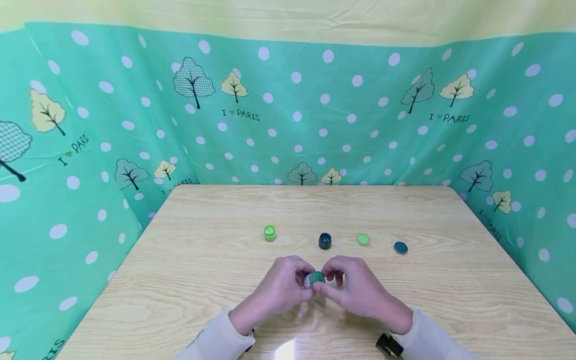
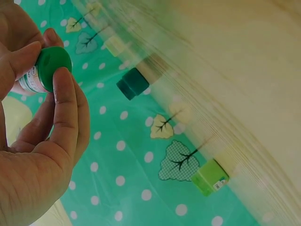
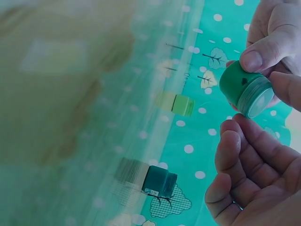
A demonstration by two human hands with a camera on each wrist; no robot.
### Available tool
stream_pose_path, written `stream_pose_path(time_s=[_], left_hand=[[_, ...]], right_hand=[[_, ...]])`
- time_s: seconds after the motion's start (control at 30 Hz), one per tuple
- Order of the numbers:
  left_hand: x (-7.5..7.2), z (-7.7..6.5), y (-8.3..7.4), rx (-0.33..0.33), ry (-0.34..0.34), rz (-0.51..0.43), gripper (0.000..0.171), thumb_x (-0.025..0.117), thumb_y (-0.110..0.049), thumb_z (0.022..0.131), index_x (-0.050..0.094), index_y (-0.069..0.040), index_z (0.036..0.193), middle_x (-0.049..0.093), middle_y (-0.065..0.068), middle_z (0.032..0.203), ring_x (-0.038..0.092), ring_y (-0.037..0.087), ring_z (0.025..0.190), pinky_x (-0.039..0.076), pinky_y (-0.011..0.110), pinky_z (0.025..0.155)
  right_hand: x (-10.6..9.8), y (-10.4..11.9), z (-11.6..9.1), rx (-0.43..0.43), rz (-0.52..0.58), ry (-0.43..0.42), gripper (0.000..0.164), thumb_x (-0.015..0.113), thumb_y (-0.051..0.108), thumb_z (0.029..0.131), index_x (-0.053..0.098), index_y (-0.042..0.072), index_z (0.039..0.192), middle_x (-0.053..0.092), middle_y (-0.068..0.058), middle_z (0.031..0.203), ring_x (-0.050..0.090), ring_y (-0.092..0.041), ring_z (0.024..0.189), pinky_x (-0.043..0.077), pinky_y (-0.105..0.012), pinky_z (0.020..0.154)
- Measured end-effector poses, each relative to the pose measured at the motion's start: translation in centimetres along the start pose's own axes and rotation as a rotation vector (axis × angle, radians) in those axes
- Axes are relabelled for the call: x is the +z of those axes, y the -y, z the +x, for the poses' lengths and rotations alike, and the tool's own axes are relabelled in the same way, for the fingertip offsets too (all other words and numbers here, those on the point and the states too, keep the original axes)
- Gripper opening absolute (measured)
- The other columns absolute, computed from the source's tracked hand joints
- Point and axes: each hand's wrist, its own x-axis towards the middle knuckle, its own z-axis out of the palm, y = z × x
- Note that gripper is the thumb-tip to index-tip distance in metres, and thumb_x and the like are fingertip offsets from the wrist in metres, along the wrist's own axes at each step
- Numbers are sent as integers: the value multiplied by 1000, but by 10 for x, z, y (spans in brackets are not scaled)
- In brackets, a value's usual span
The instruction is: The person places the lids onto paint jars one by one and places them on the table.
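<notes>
Between both hands is a small green jar [image 1: 317, 278] with a white printed label [image 2: 32, 81], held tilted just above the table. My left hand [image 1: 287, 281] grips its body, thumb and fingers around the side. My right hand [image 1: 355, 287] pinches the jar's ringed end [image 3: 259, 100], thumb on one side and fingertips on the other. Whether that end is a lid or the bare neck, I cannot tell. Beyond the hands stand a light green jar [image 1: 270, 233] and a dark teal jar [image 1: 325, 241].
To the right of the jars lie a light green lid [image 1: 363, 239] and a dark teal lid [image 1: 400, 247] on the wood-grain table [image 1: 202, 260]. A polka-dot cloth [image 1: 315, 120] hangs behind the table and along its sides.
</notes>
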Motion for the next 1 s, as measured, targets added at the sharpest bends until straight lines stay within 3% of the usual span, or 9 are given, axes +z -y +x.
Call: stream_pose_path(time_s=[0.27,0.43,0.63,0.77,1.0], left_hand=[[0,0,1,1,-5,7,20,78,-5,71,71,-7,90,64,-6,85,59,2,70,51,15,62],[1,1,1,-8,-2,-1,21,81,-8,71,71,-7,90,63,-7,84,59,3,69,51,15,62],[1,1,1,-2,-2,-3,23,82,-8,70,72,-8,91,64,-7,84,59,2,69,51,15,62],[1,1,1,-1,-3,-1,23,82,-7,70,72,-8,91,64,-7,84,59,2,69,51,15,61],[2,1,1,-4,-8,-3,22,82,-6,70,72,-9,89,64,-8,82,59,2,68,51,15,61]], right_hand=[[1,-2,1,40,-23,4,26,66,51,84,58,32,68,53,15,60,45,-3,51,40,-20,44],[-2,-2,0,40,-29,0,28,72,53,77,65,27,85,58,13,74,50,-7,58,43,-21,50],[-5,-2,-1,-76,13,24,41,82,28,74,64,18,110,63,11,101,57,-12,69,49,-26,59],[-4,-2,0,-116,44,39,39,82,17,73,64,21,108,64,12,103,60,-13,74,50,-26,62],[-1,-3,-1,-126,55,30,34,82,15,74,65,22,103,63,14,99,58,-12,72,49,-26,60]])
